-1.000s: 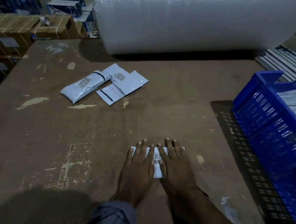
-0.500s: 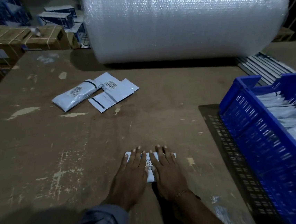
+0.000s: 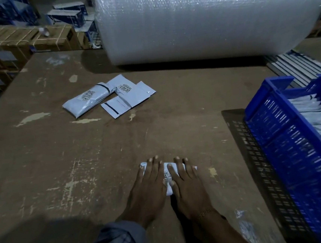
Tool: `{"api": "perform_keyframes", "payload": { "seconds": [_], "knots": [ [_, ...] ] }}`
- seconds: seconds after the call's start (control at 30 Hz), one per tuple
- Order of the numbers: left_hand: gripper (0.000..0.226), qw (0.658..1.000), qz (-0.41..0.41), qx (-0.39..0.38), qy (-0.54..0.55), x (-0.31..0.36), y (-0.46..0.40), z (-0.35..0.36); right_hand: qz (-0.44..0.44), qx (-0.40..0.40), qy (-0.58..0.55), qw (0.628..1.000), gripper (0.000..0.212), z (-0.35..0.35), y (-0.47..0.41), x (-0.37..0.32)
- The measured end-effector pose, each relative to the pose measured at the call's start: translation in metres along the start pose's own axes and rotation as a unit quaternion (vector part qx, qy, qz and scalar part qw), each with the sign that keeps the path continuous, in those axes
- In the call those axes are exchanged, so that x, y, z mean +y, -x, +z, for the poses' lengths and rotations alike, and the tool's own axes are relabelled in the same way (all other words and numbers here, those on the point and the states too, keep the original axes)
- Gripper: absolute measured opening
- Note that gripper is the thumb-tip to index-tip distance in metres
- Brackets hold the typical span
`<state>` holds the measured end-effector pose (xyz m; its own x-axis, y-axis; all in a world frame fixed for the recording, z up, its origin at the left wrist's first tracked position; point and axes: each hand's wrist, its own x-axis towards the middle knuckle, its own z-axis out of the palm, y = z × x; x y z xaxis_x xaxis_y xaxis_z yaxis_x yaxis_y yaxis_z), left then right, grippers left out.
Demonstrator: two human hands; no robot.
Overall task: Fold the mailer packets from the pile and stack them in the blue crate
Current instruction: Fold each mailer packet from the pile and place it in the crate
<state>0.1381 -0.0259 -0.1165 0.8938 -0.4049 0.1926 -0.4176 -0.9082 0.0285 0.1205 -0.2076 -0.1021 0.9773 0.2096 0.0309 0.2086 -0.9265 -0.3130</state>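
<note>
A folded white mailer packet with a barcode label lies on the brown table near me. My left hand and my right hand both press flat on it with straight fingers, side by side, covering most of it. Farther back at the left lies the pile of mailer packets, a few grey-white ones overlapping. The blue crate stands at the right edge, with several folded packets stacked inside.
A huge bubble wrap roll lies across the back of the table. Cardboard boxes stand beyond the table's left rear edge. A dark perforated panel lies beside the crate. Grey slats sit behind the crate.
Both hands have stayed pressed on the packet. My head has tilted and turned a little, so more of the crate and the roll shows.
</note>
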Motion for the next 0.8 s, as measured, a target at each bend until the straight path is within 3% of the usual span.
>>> {"api": "perform_keyframes", "payload": {
  "seconds": [0.1,0.4,0.57,0.67,0.8],
  "knots": [
    [0.057,0.999,0.01,0.026,0.017,0.007,0.005,-0.006,-0.008,-0.02,0.014,1.0,0.057,0.0,-0.013,0.004],
    [0.066,0.996,-0.023,-0.046,0.072,-0.001,0.005,-0.006,0.004,-0.007,0.013,1.0,0.057,-0.007,0.014,-0.006],
    [0.066,0.996,-0.006,-0.061,0.072,-0.004,0.006,-0.001,0.032,0.002,0.011,0.999,0.074,-0.011,-0.003,-0.006],
    [0.058,0.996,-0.006,-0.025,0.084,0.0,0.015,-0.005,0.095,0.002,0.027,0.995,0.081,0.003,-0.031,-0.003],
    [0.059,0.997,-0.006,-0.028,0.072,-0.001,0.019,-0.007,0.114,0.015,0.067,0.991,0.065,0.008,-0.053,-0.006]
  ]
}}
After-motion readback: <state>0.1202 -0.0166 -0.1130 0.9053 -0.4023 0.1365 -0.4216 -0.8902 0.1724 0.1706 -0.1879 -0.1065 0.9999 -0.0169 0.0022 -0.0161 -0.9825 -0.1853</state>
